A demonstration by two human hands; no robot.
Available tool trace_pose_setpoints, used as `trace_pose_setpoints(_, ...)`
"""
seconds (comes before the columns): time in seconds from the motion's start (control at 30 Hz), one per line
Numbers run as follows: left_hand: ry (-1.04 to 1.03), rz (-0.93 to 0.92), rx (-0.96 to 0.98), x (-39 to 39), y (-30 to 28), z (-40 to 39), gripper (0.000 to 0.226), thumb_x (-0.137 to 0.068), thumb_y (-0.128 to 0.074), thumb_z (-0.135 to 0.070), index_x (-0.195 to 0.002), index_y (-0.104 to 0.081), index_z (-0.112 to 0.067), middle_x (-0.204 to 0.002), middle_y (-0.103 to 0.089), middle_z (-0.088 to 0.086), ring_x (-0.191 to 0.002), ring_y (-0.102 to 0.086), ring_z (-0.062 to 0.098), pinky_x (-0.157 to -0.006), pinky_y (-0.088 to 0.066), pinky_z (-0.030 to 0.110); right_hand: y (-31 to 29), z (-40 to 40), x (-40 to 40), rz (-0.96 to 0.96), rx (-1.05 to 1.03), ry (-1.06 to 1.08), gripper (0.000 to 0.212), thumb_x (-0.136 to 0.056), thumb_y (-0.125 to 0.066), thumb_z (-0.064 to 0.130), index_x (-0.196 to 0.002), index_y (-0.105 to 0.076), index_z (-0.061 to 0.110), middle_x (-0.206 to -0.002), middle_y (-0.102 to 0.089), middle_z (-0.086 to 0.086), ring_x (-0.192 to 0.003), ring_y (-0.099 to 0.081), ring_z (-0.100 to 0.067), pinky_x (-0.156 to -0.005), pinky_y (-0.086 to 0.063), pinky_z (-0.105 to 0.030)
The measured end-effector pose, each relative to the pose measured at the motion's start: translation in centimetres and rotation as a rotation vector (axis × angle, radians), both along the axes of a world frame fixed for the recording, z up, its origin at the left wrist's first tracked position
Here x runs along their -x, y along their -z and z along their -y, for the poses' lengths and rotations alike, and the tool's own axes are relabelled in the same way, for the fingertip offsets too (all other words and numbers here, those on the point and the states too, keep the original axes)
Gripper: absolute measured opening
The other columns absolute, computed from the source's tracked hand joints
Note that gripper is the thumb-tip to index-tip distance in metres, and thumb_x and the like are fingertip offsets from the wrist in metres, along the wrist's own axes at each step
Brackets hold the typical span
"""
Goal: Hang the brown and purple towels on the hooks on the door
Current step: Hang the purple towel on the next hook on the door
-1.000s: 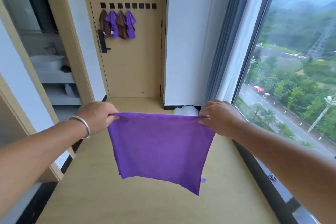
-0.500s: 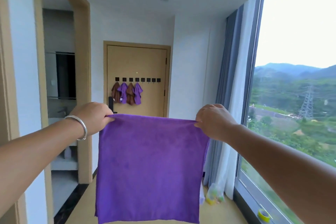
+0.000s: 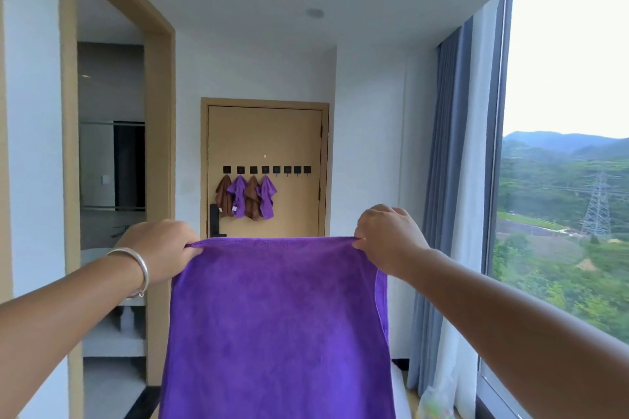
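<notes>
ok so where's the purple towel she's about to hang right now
In the head view the purple towel hangs spread at centre bottom, its top corners pinched by the left hand and right hand, in front of the door.

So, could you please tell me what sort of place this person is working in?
Probably a hotel room or small apartment entry hall. A wooden door with a row of hooks ends the passage, a bathroom opening lies on the left, and a floor-to-ceiling window with curtains overlooks green hills.
</notes>
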State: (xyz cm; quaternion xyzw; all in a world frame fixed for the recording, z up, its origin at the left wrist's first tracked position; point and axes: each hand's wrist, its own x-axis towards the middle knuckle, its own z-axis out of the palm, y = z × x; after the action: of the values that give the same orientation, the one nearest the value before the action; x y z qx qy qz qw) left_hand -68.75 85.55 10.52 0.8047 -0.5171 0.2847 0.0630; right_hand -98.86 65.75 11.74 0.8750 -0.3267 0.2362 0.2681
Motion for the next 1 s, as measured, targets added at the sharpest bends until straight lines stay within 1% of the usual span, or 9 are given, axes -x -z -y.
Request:
trace_pose_setpoints(0.2, -0.017, 0.018, 0.020, -4.1, -1.5, 8.8, 0.041, -0.096, -0.039, -0.047, -0.069, -0.063, -0.028, -0.072, -0.062, -0.011, -0.067, -0.058, 0.005, -0.065, -0.051, 0.025, -1.0, 10.0, -4.9, 0.108, -0.053, -0.048, 0.029, -0.097, -0.046, 0.039, -0.094, -0.072, 0.025, -0.104, -0.063, 0.009, -0.106, -0.050, -0.014, -0.093, -0.040, -0.032)
trace_pose_setpoints(0.27, -0.030, 0.028, 0.028, -5.4, -2.3, 11.9, 0.039, -0.097, -0.041, -0.045, -0.068, -0.061, -0.027, -0.074, -0.062, -0.010, -0.069, -0.058, 0.006, -0.062, -0.047, 0.024, -1.4, 13.2, -6.4, 0.144, -0.071, -0.058, 0.028, -0.096, -0.047, 0.038, -0.095, -0.072, 0.025, -0.104, -0.064, 0.009, -0.106, -0.050, -0.014, -0.094, -0.040, -0.032)
trace_pose_setpoints(0.33, -0.064, 0.044, 0.045, -6.7, -2.6, 15.1, 0.037, -0.097, -0.042, -0.041, -0.066, -0.059, -0.026, -0.074, -0.062, -0.009, -0.068, -0.058, 0.008, -0.059, -0.043, 0.022, -1.6, 16.3, -8.0, 0.160, -0.075, -0.068, 0.027, -0.096, -0.048, 0.038, -0.095, -0.072, 0.024, -0.104, -0.064, 0.009, -0.107, -0.050, -0.014, -0.093, -0.039, -0.032)
trace_pose_setpoints(0.47, -0.163, 0.097, 0.089, -9.5, -2.1, 21.1, 0.035, -0.098, -0.041, -0.036, -0.068, -0.056, -0.026, -0.074, -0.061, -0.008, -0.065, -0.058, 0.009, -0.058, -0.043, 0.023, -1.3, 21.8, -11.4, 0.213, -0.060, -0.089, 0.028, -0.097, -0.047, 0.038, -0.098, -0.072, 0.026, -0.104, -0.065, 0.009, -0.105, -0.051, -0.014, -0.094, -0.040, -0.032)
trace_pose_setpoints(0.57, -0.204, 0.171, 0.095, -11.9, -1.9, 25.3, 0.029, -0.098, -0.039, -0.034, -0.074, -0.055, -0.028, -0.080, -0.059, -0.009, -0.071, -0.058, 0.011, -0.060, -0.038, 0.025, -0.9, 25.6, -14.3, 0.220, -0.051, -0.091, 0.028, -0.097, -0.047, 0.037, -0.098, -0.072, 0.025, -0.103, -0.065, 0.009, -0.104, -0.051, -0.014, -0.093, -0.040, -0.031)
trace_pose_setpoints(0.67, -0.230, 0.187, 0.079, -15.3, -1.6, 29.7, 0.020, -0.097, -0.043, -0.027, -0.083, -0.058, -0.028, -0.086, -0.059, -0.010, -0.072, -0.054, 0.010, -0.059, -0.034, 0.024, -0.6, 29.6, -17.4, 0.211, -0.059, -0.080, 0.026, -0.096, -0.048, 0.036, -0.096, -0.072, 0.024, -0.103, -0.064, 0.007, -0.105, -0.050, -0.016, -0.091, -0.040, -0.031)
trace_pose_setpoints(0.8, -0.206, 0.179, 0.121, -20.9, -1.3, 35.3, 0.022, -0.095, -0.044, -0.023, -0.075, -0.052, -0.029, -0.078, -0.054, -0.010, -0.065, -0.053, 0.010, -0.055, -0.032, 0.025, -0.2, 34.6, -22.2, 0.211, -0.058, -0.056, 0.026, -0.096, -0.047, 0.035, -0.095, -0.071, 0.025, -0.104, -0.063, 0.007, -0.106, -0.050, -0.017, -0.089, -0.039, -0.031)
trace_pose_setpoints(0.9, -0.142, 0.144, 0.150, -25.5, -1.8, 39.6, 0.025, -0.095, -0.044, -0.023, -0.072, -0.054, -0.027, -0.072, -0.057, -0.008, -0.062, -0.056, 0.011, -0.050, -0.032, 0.024, -0.3, 38.5, -26.4, 0.224, -0.059, -0.029, 0.027, -0.096, -0.046, 0.036, -0.098, -0.071, 0.024, -0.107, -0.063, 0.008, -0.108, -0.049, -0.016, -0.090, -0.039, -0.031)
trace_pose_setpoints(1.0, -0.071, 0.121, 0.167, -30.4, -2.6, 43.4, 0.028, -0.095, -0.045, -0.024, -0.069, -0.055, -0.026, -0.066, -0.058, -0.007, -0.059, -0.056, 0.011, -0.045, -0.028, 0.023, -0.9, 42.3, -30.9, 0.240, -0.073, -0.012, 0.028, -0.096, -0.046, 0.035, -0.094, -0.072, 0.025, -0.107, -0.064, 0.008, -0.107, -0.050, -0.016, -0.088, -0.040, -0.032)
